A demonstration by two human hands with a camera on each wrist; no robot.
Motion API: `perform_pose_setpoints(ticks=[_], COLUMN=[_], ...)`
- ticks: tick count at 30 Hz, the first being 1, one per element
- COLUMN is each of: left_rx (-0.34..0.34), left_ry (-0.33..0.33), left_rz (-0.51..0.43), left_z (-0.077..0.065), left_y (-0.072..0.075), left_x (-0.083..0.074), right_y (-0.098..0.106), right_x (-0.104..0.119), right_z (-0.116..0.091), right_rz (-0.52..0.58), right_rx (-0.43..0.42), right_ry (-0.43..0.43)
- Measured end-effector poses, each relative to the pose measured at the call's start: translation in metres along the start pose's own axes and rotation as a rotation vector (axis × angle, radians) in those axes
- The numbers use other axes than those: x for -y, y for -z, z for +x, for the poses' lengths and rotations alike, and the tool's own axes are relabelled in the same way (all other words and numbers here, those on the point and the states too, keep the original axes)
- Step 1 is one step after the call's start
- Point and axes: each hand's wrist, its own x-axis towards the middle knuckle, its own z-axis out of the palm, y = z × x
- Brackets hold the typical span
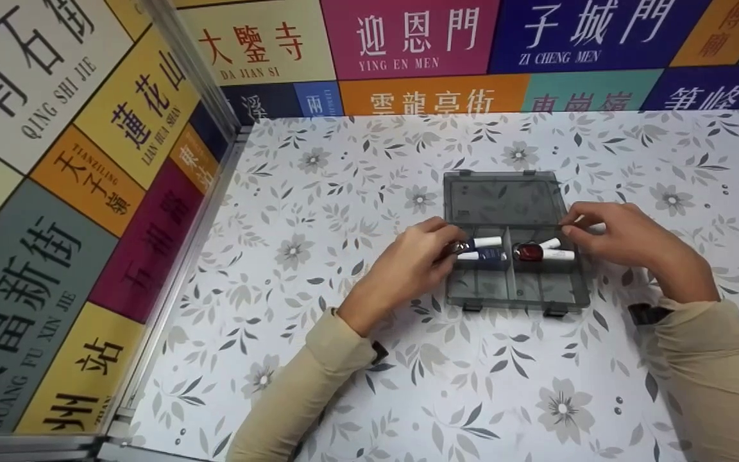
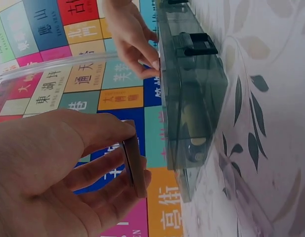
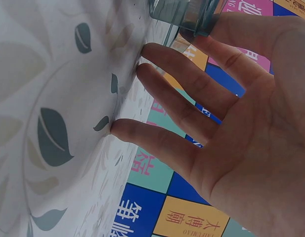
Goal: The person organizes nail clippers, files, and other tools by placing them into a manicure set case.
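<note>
A grey see-through compartment box (image 1: 482,292) lies with its lid (image 1: 504,199) folded back. Inside, in the back left part, are dark blue nail polish bottles (image 1: 492,255) with white caps. A dark red nail polish bottle (image 1: 527,252) lies in the back right part beside white caps. My left hand (image 1: 411,260), at the box's left side, pinches a small flat rectangular piece (image 2: 136,163), brown with a dark edge; its kind is unclear. My right hand (image 1: 623,234) pinches the box's back right corner between thumb and index finger, its other fingertips touching the table.
The table (image 1: 318,398) has a white cloth printed with grey flowers and leaves. Coloured panels with Chinese lettering (image 1: 414,38) stand behind it, and more panels (image 1: 81,192) rise on the left along a metal frame. Two latches (image 1: 555,313) stick out at the box's front.
</note>
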Motion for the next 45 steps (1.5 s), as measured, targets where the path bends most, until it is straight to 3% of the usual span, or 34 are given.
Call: perform_pose_setpoints(ticks=[30, 45], left_rx=[0.014, -0.013], left_ry=[-0.152, -0.193], left_rz=[0.071, -0.01], left_z=[0.001, 0.004], left_y=[-0.038, -0.048], left_x=[-0.011, -0.019], right_y=[-0.001, -0.004], right_x=[0.001, 0.0], right_z=[0.002, 0.001], right_rz=[0.006, -0.006], right_rx=[-0.014, -0.038], right_ry=[0.01, 0.018])
